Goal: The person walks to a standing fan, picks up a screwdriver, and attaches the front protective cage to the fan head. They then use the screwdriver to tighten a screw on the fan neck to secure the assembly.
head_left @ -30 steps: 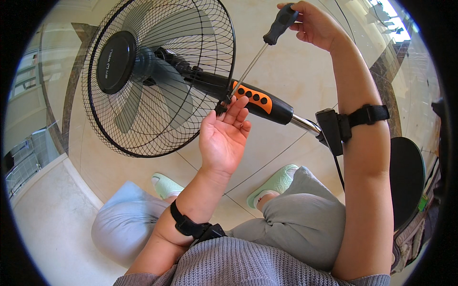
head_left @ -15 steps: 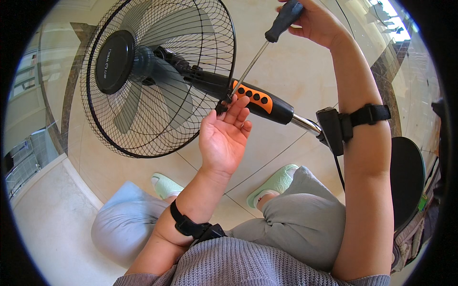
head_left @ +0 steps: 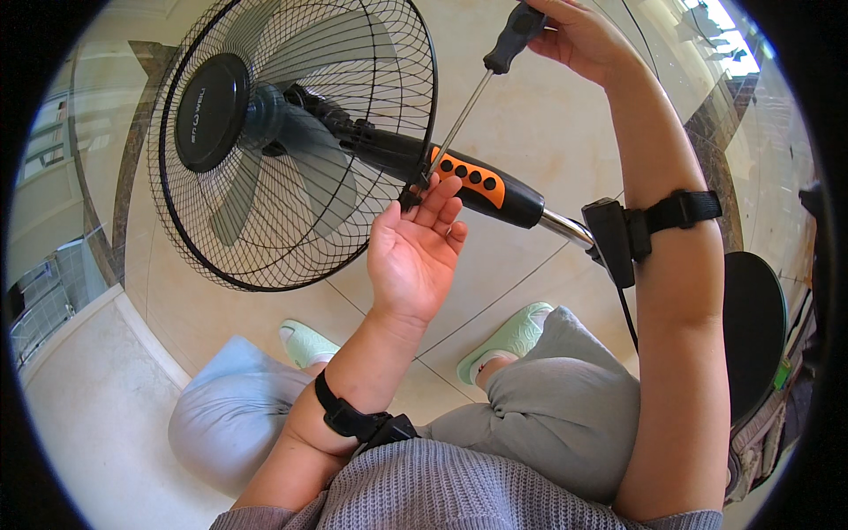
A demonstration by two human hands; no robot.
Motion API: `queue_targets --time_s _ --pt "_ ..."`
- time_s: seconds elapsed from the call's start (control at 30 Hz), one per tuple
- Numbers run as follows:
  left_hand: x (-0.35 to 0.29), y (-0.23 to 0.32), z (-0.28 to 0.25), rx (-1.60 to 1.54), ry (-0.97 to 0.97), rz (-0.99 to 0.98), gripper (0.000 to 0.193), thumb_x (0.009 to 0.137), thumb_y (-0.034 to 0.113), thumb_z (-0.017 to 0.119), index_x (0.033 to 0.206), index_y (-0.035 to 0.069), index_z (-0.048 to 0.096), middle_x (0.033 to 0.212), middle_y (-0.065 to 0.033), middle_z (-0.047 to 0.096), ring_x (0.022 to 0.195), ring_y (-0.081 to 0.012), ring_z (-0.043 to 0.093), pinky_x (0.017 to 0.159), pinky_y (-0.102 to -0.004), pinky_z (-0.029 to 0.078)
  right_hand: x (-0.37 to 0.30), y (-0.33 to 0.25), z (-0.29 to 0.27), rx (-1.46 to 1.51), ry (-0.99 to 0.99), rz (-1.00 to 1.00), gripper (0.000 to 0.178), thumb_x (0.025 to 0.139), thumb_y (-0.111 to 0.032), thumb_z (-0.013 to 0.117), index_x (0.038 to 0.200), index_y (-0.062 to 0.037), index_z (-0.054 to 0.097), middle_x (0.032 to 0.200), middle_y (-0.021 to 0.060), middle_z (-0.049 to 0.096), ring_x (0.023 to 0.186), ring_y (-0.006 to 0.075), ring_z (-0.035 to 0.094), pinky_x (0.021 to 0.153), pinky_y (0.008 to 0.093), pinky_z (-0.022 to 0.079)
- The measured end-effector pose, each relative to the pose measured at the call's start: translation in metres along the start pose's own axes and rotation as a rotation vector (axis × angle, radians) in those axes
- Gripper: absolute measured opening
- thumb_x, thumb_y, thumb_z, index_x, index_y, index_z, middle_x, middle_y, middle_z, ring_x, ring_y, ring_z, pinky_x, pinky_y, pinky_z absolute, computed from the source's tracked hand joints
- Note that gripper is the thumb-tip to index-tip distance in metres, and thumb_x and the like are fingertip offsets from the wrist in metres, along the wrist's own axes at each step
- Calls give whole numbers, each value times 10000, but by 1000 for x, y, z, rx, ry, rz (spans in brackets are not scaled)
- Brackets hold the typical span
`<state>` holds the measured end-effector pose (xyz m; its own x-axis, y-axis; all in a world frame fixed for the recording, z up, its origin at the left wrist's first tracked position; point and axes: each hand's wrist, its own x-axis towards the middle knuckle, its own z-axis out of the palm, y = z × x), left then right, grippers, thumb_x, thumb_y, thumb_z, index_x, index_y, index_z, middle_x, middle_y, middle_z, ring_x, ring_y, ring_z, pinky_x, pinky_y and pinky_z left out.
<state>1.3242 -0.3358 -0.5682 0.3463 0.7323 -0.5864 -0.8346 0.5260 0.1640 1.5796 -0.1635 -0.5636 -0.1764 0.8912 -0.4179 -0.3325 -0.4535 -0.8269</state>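
Note:
A standing fan with a black wire grille (head_left: 291, 281) leans tilted in front of me, its grey blades visible inside. My right hand (head_left: 583, 44) grips the dark handle of a screwdriver (head_left: 514, 40) at the upper middle. The thin metal shaft slants down left to a small black clip (head_left: 409, 199) on the grille's rim; the exact tip is hard to make out. Palm up, my left hand (head_left: 413, 256) has its thumb and fingertips at this clip, the other fingers loosely curled. Just behind lies the fan's orange control panel (head_left: 468, 177) with black buttons.
A silver pole (head_left: 565, 228) runs from the fan's neck toward the right, behind my forearm. The round black base (head_left: 755, 336) stands at the right. My feet in green slippers (head_left: 503, 344) rest on the tiled floor (head_left: 389, 353). A pale surface (head_left: 97, 389) is at the left.
My right hand and the screwdriver's handle have shifted slightly left and down. The grille has moved a touch to the left. My left hand stays at the clip.

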Motion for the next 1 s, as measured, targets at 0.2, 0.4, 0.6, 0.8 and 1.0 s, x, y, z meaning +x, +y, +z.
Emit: queue_targets --time_s 0.2,0.4,0.6,0.8,1.0 --pt "0 2 -1 -6 1 -9 422 868 296 377 1167 22 490 1164 -127 547 967 -198 539 800 -339 414 0 1 4 33 43 26 160 852 -246 550 968 -136 555 837 19 572 747 155 573 697 333 502" --pt "-1 2 -1 7 -7 -17 424 871 304 371 1173 30 488 1179 -124 539 969 -196 539 802 -340 412 0 -5 9 -119 37 48 185 848 -277 548 1006 -182 562 768 -11 567 747 136 560 671 299 478" --pt "-1 3 -1 38 -3 -20 424 873 312 370 1178 42 487 1196 -116 528 975 -195 535 800 -339 409 -8 -14 12 29 43 150 176 849 -226 537 1019 -185 555 857 16 614 779 126 582 646 255 467" --pt "0 2 -3 39 -7 -14 422 872 312 377 1177 44 488 1197 -115 526 981 -194 532 803 -339 405 -4 -5 6 3 30 -22 161 848 -176 502 994 -119 536 903 53 619 790 148 594 653 309 501" --pt "0 3 -3 44 -1 -23 423 867 314 381 1175 46 490 1197 -112 526 979 -191 533 801 -342 404 -3 -4 -3 126 -73 70 228 846 -118 519 1072 -95 506 965 69 600 820 190 600 718 347 518"
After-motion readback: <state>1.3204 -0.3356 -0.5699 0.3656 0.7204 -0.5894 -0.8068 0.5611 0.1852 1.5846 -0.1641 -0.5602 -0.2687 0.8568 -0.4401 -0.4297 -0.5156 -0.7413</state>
